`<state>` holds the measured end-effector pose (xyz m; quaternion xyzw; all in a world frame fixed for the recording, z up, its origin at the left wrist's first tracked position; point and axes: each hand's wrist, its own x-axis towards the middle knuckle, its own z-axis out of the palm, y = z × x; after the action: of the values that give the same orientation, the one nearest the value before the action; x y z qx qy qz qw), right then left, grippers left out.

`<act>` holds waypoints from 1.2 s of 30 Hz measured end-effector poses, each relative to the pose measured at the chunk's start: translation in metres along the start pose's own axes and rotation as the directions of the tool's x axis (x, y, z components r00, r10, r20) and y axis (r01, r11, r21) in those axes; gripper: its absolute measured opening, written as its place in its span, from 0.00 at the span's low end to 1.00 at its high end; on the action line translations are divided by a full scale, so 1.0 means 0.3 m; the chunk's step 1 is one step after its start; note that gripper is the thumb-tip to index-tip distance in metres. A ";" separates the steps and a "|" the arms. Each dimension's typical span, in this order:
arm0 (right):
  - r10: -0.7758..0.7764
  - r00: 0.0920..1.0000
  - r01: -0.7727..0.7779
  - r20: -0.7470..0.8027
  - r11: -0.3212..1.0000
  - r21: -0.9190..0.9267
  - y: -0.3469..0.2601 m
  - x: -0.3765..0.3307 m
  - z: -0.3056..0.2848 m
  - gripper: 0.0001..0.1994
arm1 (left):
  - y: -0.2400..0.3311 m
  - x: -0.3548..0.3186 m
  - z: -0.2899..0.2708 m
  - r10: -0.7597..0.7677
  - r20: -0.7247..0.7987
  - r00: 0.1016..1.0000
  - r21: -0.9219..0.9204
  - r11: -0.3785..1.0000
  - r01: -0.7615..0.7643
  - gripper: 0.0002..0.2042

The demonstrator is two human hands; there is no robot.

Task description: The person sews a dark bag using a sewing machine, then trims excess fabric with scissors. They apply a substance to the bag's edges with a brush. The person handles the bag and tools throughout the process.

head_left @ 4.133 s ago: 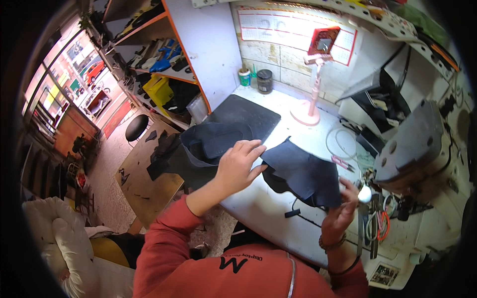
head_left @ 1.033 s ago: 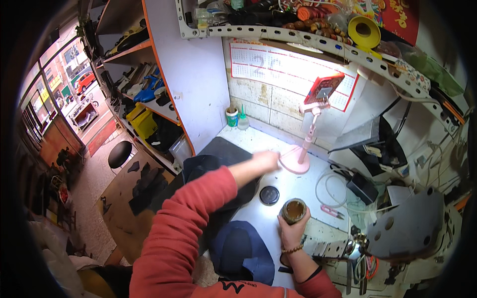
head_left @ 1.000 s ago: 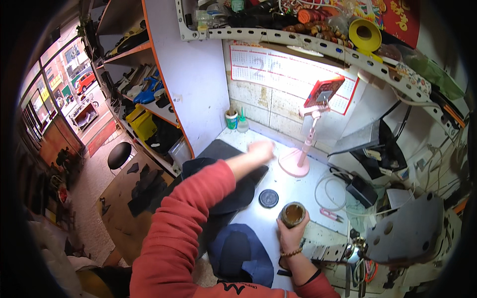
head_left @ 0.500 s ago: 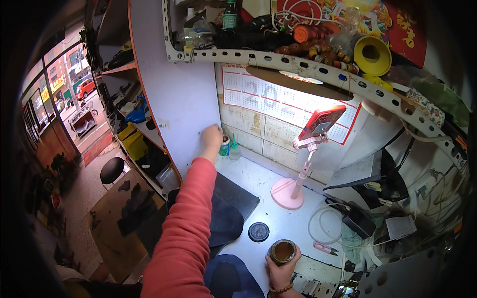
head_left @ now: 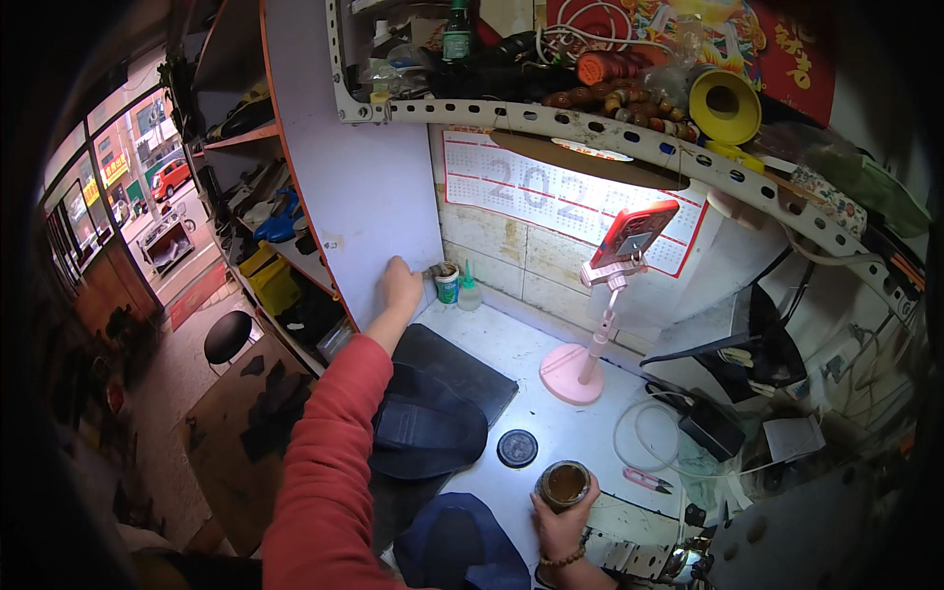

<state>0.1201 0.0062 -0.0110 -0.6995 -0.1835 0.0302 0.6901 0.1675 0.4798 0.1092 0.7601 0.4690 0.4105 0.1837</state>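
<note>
At the far wall my left hand (head_left: 401,285) is closed around a small brush (head_left: 433,271), its dark end pointing right, just beside the green-and-white cup (head_left: 446,285). A clear squeeze bottle with a green nozzle (head_left: 469,292) stands next to that cup. Nearer to me, my right hand (head_left: 562,531) grips an open glass jar (head_left: 551,489) holding something brown. The round black lid (head_left: 517,448) lies on the white table behind the jar. Dark fabric shoe uppers (head_left: 433,418) (head_left: 462,551) lie under and beside my left forearm.
A pink phone stand (head_left: 572,374) holds a red-cased phone (head_left: 639,234). Pink-handled thread snips (head_left: 644,480), a coiled cable (head_left: 644,442) and a black adapter (head_left: 712,433) lie to the right. A perforated metal shelf edge (head_left: 551,120) crosses above. A white panel (head_left: 354,167) borders the left.
My left hand has drawn left and slightly nearer, away from the cup, and the brush now shows. My right hand still holds the jar. The whole view has shifted slightly.
</note>
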 end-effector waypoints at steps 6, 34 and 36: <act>-0.065 0.998 0.065 0.010 0.991 -0.115 -0.006 0.001 -0.003 0.45 | -0.039 0.018 0.030 -0.138 0.504 0.853 0.299 0.954 -0.022 0.18; -0.064 0.998 0.061 -0.014 0.985 -0.159 0.021 0.004 -0.002 0.45 | 0.062 -0.180 -0.101 -0.182 0.380 0.907 0.066 0.983 0.169 0.14; -0.050 0.999 0.047 -0.016 0.984 -0.174 0.004 0.016 -0.001 0.47 | 0.140 -0.281 -0.141 -0.211 0.458 0.864 -0.417 0.807 0.418 0.10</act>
<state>0.1249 0.0073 -0.0112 -0.7525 -0.1954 -0.0098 0.6289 0.1385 0.3820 0.1242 0.6609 0.4213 0.3216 0.5313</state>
